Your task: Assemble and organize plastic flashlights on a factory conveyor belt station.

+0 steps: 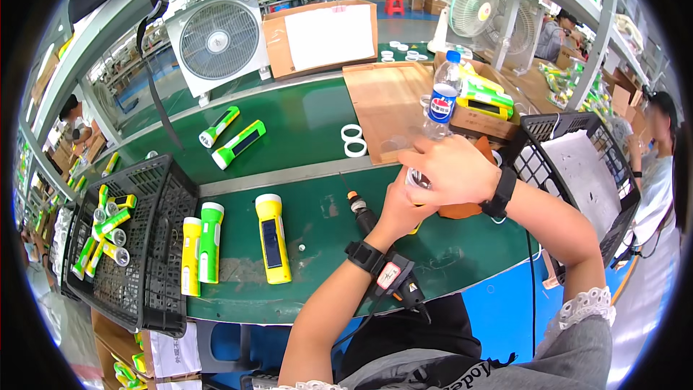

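- Two bare hands meet over the worktop [332, 245], right of its middle and toward its far edge, as I see them from the head camera.
- I read the left hand [397, 207] as grasping a flashlight [418, 179] from below, its fingers curled round the piece; part of that grip is hidden from me.
- I see the right hand [458, 171] clasped over the same flashlight from above, fingers bent around it; its round, shiny head shows between the hands.
- Under the left wrist I have an orange-and-black electric screwdriver [364, 218], lying aslant from mid-worktop toward the near edge.
- Left of that tool, well apart, I find a yellow flashlight with a dark panel [273, 237].
- Nearer the left edge I see a slim yellow flashlight [191, 256] and a green-and-white flashlight [210, 242] side by side.
- At the left edge itself I get a black crate [155, 274] holding more flashlights; at the right edge, a black basket [533, 146] with a white sheet inside.
- Beyond the far edge I make out a wooden board [372, 101], two white rings [354, 147] at its left side and a blue-capped bottle [442, 97].
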Demonstrator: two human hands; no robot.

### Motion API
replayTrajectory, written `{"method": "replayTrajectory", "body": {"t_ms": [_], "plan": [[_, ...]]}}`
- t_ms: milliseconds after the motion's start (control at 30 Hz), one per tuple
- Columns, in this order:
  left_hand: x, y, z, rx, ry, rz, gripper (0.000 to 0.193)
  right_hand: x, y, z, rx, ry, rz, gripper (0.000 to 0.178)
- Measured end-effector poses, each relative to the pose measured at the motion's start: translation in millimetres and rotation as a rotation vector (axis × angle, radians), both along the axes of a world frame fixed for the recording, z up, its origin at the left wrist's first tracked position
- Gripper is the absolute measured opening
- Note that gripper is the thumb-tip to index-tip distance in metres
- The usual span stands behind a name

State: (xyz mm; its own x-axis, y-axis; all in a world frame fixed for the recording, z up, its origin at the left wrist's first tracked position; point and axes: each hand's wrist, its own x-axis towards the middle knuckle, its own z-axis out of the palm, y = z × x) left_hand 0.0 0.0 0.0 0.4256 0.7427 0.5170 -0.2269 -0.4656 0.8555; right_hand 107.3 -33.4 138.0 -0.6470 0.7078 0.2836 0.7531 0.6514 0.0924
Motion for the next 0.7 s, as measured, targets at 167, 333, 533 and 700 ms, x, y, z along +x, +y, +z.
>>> {"method": "replayTrajectory", "body": {"t_ms": [167, 333, 533, 700], "plan": [[6, -1, -3, -0.044, -0.1, -0.046, 0.041, 12, 11, 5, 0.103, -0.237, 0.253, 0.034], [2, -4, 5, -0.022, -0.012, 0.012, 0.037, 4, 2, 3, 0.08, -0.25, 0.067, 0.035], [0, -1, 0, -0.083, -0.079, -0.092, 0.036, 17, 23, 2, 0.187, -0.216, 0.462, 0.033], [1, 0, -3, -0.024, -0.016, -0.008, 0.037, 7, 6, -19, 0.221, -0.186, 0.167, 0.033]]}}
